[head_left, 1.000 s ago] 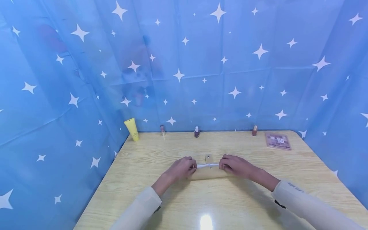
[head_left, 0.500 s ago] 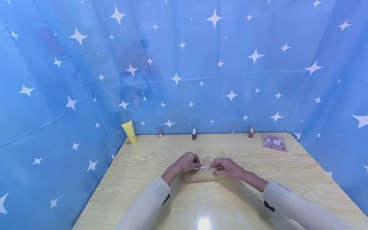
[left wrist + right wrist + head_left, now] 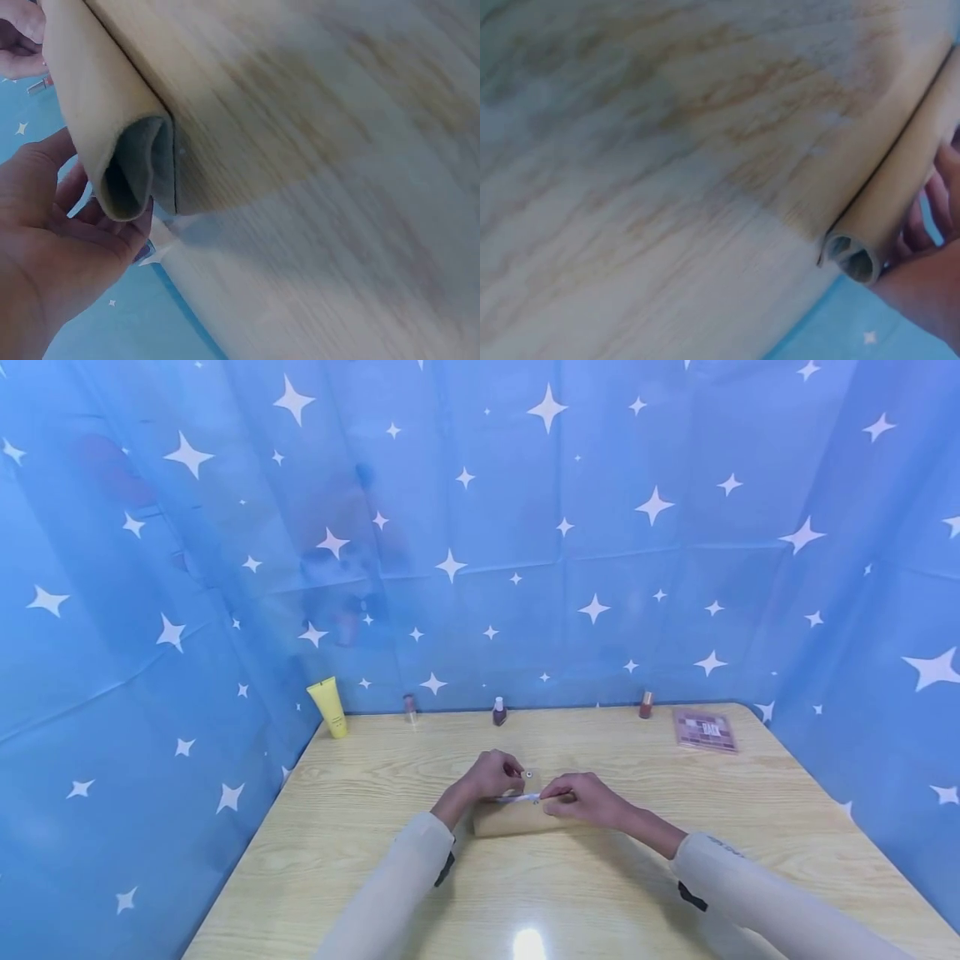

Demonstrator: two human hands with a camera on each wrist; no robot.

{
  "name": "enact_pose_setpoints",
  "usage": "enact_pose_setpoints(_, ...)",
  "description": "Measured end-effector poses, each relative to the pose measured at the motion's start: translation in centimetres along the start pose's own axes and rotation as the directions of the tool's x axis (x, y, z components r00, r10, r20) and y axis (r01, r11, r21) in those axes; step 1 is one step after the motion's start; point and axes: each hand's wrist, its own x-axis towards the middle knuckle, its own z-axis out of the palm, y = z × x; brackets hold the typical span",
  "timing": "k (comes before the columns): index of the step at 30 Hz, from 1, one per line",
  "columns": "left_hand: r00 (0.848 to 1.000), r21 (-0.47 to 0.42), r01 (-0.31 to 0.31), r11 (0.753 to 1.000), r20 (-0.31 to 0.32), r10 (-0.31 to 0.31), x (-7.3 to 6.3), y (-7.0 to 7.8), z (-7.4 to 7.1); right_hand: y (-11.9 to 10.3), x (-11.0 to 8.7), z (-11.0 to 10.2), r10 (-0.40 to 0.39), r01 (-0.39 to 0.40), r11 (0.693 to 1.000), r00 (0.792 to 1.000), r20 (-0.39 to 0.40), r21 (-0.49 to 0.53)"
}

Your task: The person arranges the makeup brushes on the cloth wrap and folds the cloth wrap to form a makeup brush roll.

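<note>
A beige rolled-up pouch (image 3: pixel 508 821) lies across the middle of the table, with a white strip along its far upper edge. Its short tab (image 3: pixel 531 781) with a metal snap stands up beyond that edge. Left of the tab, my left hand (image 3: pixel 491 775) holds the far edge. My right hand (image 3: pixel 588 799) pinches the same edge just right of the tab. In the left wrist view the pouch's open end (image 3: pixel 131 169) shows folded grey-green layers, and the left fingers curl behind it. The right wrist view shows its other end (image 3: pixel 855 259) rolled into a tube beside the right hand.
Along the table's back edge stand a yellow squeeze tube (image 3: pixel 328 707), a small lipstick-like tube (image 3: pixel 410 708), a dark nail polish bottle (image 3: pixel 499 713) and a reddish-brown bottle (image 3: pixel 646 705). An eyeshadow palette (image 3: pixel 705 730) lies back right. A blue star-patterned curtain (image 3: pixel 517 552) surrounds the table (image 3: pixel 360 768).
The left hand has moved from the pouch's left end inward to the tab. The right hand has shifted left, closer to the snap. The head view has turned slightly.
</note>
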Motion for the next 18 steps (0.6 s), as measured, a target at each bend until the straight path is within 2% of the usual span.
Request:
enact_pose_setpoints(4,0.998,-0.065,-0.062,0.996,-0.018,0.061,-0.2,0.0,-0.2,0.3,0.1,0.2,0.001,-0.002,1.0,1.0,-0.026,-0.016)
enact_pose_setpoints(7,0.994,-0.081,-0.111,0.99,-0.011,0.111,-0.4,-0.1,-0.2,0.3,0.2,0.2,-0.006,0.005,1.0,0.999,-0.052,-0.021)
enact_pose_setpoints(10,0.986,-0.064,-0.167,0.984,-0.001,0.167,-0.6,-0.1,-0.2,0.3,0.2,0.2,-0.008,0.007,1.0,0.997,-0.07,-0.015)
enact_pose_setpoints(14,0.969,0.002,-0.249,0.969,-0.005,0.249,-1.1,-0.1,-0.1,0.6,0.3,0.3,-0.031,0.03,0.999,0.996,-0.081,-0.015)
enact_pose_setpoints(18,0.954,0.04,-0.3,0.953,-0.007,0.3,-1.9,-0.1,0.0,0.9,0.4,0.5,-0.044,0.041,0.998,0.997,-0.07,-0.048)
